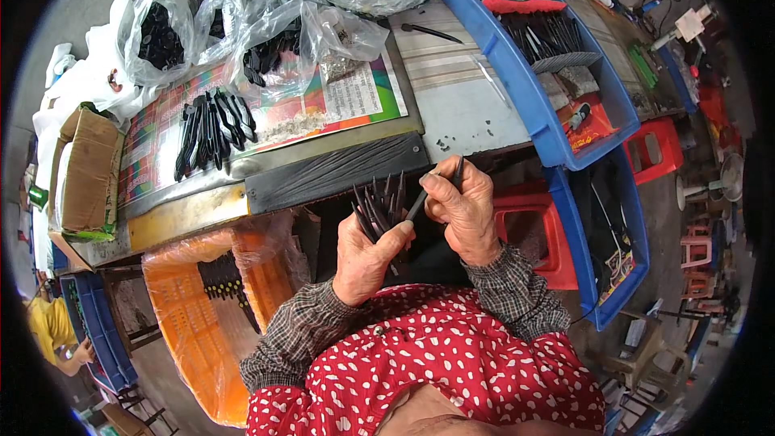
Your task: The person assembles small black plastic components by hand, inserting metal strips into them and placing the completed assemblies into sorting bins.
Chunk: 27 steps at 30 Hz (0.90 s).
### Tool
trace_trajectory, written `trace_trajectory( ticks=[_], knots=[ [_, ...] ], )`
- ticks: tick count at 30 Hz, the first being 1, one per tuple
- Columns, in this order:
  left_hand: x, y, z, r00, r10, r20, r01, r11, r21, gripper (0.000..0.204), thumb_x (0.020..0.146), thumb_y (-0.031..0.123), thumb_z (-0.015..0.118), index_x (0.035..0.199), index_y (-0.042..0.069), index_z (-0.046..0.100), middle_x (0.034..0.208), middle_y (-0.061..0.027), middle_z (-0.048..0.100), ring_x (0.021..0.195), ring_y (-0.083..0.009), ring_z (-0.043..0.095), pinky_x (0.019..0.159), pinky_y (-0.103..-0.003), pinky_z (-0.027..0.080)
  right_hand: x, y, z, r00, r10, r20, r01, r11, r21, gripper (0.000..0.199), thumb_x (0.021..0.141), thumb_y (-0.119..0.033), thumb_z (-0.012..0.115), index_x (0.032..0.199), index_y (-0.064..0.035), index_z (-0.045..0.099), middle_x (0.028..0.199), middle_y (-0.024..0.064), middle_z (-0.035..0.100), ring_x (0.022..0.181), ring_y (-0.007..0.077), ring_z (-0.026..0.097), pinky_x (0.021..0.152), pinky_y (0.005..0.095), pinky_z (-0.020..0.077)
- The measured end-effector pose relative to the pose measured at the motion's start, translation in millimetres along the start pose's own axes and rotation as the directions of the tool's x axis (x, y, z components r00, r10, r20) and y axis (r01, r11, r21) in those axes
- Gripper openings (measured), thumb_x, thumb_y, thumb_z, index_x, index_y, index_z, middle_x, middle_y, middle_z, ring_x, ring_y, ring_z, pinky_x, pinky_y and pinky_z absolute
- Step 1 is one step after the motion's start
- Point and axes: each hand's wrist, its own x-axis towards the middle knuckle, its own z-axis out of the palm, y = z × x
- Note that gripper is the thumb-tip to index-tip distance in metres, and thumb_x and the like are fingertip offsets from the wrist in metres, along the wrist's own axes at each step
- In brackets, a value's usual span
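left hand (362,258) closed round a bundle of tapered black sticks (378,208); right hand (463,207) pinches a single black stick (417,205), just off the table's (464,117) near edge. likely light, stiff, slippery; tips may snap, so grip mid-shaft.

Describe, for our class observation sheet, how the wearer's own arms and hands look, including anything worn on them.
The left hand and right hand are bare, without gloves. The left sleeve and right sleeve are wrinkled cloth in a dark and pale check, reaching the wrists. Above them shows a red garment with white spots.
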Motion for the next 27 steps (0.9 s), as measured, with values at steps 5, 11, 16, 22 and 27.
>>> trace_trajectory(
  ticks=[5, 11, 16, 22, 27],
  knots=[
    [-2.0, -2.0, 3.5, 0.999, 0.027, -0.038, -0.026, 0.999, 0.036, 0.011, 0.085, 0.004, 0.066, 0.093, -0.001, 0.061, 0.076, -0.003, 0.065, 0.065, -0.0074, 0.058, 0.059, -0.021, 0.046, -1.0, 1.7, 0.9, 0.998, -0.058, 0.015, 0.059, 0.997, -0.049, 0.019, 0.088, -0.013, 0.07, 0.078, -0.007, 0.055, 0.064, -0.006, 0.047, 0.051, 0.0014, 0.038, 0.044, 0.019, 0.0309],
    [0.4, -7.2, 4.1, 0.995, 0.089, -0.035, -0.087, 0.994, 0.068, 0.01, 0.085, 0.004, 0.066, 0.093, -0.001, 0.062, 0.076, -0.0024, 0.065, 0.066, -0.0068, 0.058, 0.06, -0.021, 0.046, 0.1, 5.3, 2.6, 0.997, -0.071, -0.038, 0.07, 0.997, -0.045, 0.02, 0.088, -0.013, 0.07, 0.077, -0.007, 0.055, 0.065, -0.0054, 0.049, 0.052, 0.0015, 0.039, 0.045, 0.0193, 0.0318],
    [1.6, -6.3, 2.0, 0.998, 0.047, -0.032, -0.047, 0.999, 0.007, 0.01, 0.085, 0.005, 0.066, 0.093, 0.0, 0.062, 0.077, -0.0025, 0.065, 0.065, -0.007, 0.058, 0.059, -0.021, 0.046, -0.9, 4.5, 4.0, 0.999, 0.025, -0.021, -0.025, 1.0, -0.011, 0.013, 0.086, -0.011, 0.071, 0.084, -0.005, 0.059, 0.067, -0.0054, 0.05, 0.052, 0.0013, 0.04, 0.046, 0.0177, 0.0326],
    [2.3, -7.4, -0.4, 1.0, -0.001, -0.018, -0.001, 0.998, -0.07, 0.009, 0.087, 0.005, 0.064, 0.094, -0.001, 0.062, 0.079, -0.0042, 0.065, 0.066, -0.009, 0.059, 0.06, -0.023, 0.047, -5.8, 7.2, 6.2, 0.996, 0.05, 0.067, -0.043, 0.993, -0.108, 0.013, 0.087, -0.009, 0.069, 0.094, -0.0007, 0.062, 0.072, -0.0016, 0.058, 0.055, 0.0046, 0.053, 0.047, 0.0197, 0.0451],
    [2.0, -6.3, -1.8, 0.999, -0.032, 0.008, 0.033, 0.99, -0.135, 0.012, 0.088, 0.003, 0.061, 0.098, -0.001, 0.061, 0.083, -0.0063, 0.065, 0.07, -0.0112, 0.06, 0.063, -0.025, 0.049, -4.8, 8.3, 6.6, 0.994, 0.048, 0.098, -0.039, 0.995, -0.09, 0.013, 0.087, -0.008, 0.068, 0.094, 0.0002, 0.061, 0.073, 0.0003, 0.06, 0.056, 0.0061, 0.056, 0.047, 0.0215, 0.049]
  ],
)
